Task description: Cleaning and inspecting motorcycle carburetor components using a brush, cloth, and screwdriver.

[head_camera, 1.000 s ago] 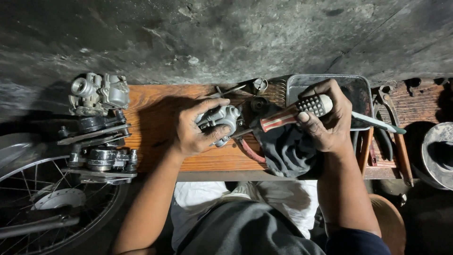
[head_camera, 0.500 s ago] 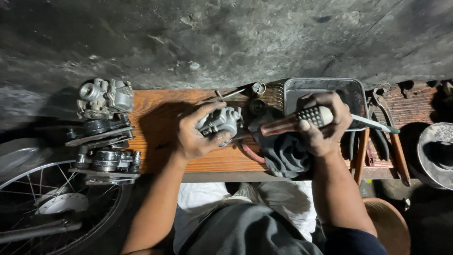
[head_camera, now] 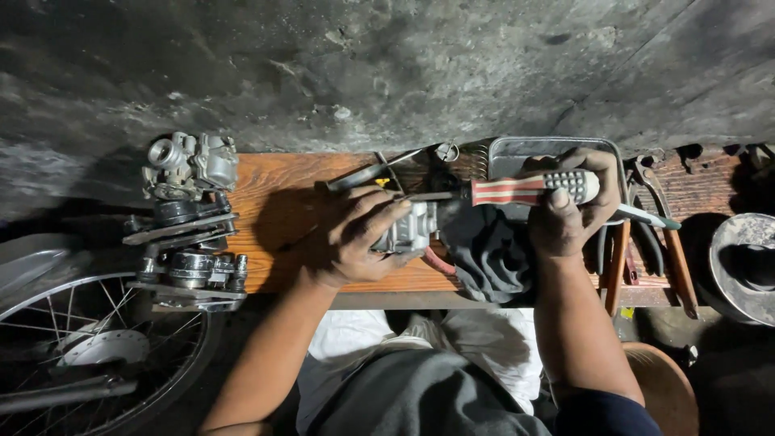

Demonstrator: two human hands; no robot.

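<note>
My left hand (head_camera: 355,238) grips a small grey metal carburetor-like part (head_camera: 410,228) on a wooden bench (head_camera: 278,202). My right hand (head_camera: 569,206) holds a screwdriver (head_camera: 521,190) with a red-and-white striped handle; its shaft points left, and the tip rests on the top of the metal part. A dark cloth (head_camera: 488,254) lies on the bench under the screwdriver and between my hands.
A pile of grey engine parts (head_camera: 187,214) sits on the bench's left end. A metal tray (head_camera: 525,149) and pliers (head_camera: 658,218) lie behind and right of my right hand. A spoked wheel (head_camera: 89,347) stands at lower left, a round metal bowl (head_camera: 747,262) at far right.
The screwdriver has swung from a slant to nearly level, and its tip now rests on the metal part. The view has shifted slightly to the right.
</note>
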